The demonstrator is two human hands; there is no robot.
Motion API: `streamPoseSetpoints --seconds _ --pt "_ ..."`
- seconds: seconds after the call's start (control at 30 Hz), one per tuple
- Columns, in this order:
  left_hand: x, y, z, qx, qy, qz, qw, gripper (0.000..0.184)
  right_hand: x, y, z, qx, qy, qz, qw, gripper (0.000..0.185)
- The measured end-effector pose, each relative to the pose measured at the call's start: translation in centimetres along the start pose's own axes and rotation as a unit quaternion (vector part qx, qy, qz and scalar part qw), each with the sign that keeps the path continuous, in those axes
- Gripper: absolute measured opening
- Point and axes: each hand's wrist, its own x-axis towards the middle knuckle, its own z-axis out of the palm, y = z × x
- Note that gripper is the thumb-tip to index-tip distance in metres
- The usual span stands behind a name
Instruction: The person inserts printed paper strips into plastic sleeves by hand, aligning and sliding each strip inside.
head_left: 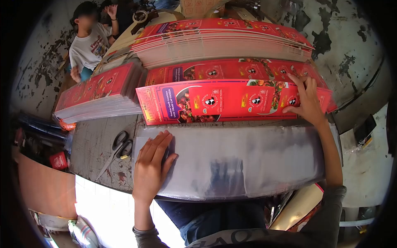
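A long red printed card (233, 101), with food pictures and panda logos, stands tilted up at the front of a stack of similar cards (165, 75). My right hand (307, 100) grips its right end, thumb low on the printed face and fingers over the top edge. Below it lies a stack of clear plastic sleeves (264, 161), shiny and greyish. On the left end of these sleeves my left hand (154, 162) rests flat, with its fingers stretched out and nothing held.
Black-handled scissors (115, 152) lie on the worn table (93, 142) left of the sleeves. More red cards stand in a left stack (99, 91) and a tall back stack (223, 47). A person (91, 41) is at the table's far left. Tape rolls (140, 16) lie behind.
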Motion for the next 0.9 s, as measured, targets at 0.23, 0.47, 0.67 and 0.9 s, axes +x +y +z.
streamPoseSetpoints --seconds 0.23,0.47,0.67,0.9 --pt "0.1 0.3 -0.1 0.029 0.050 0.017 0.998 0.032 1.1 -0.1 -1.1 0.036 0.066 -0.053 0.996 0.050" --pt "-0.6 0.1 0.0 0.015 0.131 0.067 0.989 0.018 2.1 -2.4 -1.7 0.062 0.013 -0.024 0.998 0.043" --pt "-0.9 0.1 0.1 0.016 0.116 0.063 0.991 0.015 4.6 -4.6 -5.9 0.071 0.111 -0.105 0.986 0.033" --pt "-0.8 0.2 0.1 0.008 0.092 0.057 0.994 0.013 9.7 -11.6 -5.2 0.148 0.106 -0.107 0.978 0.045"
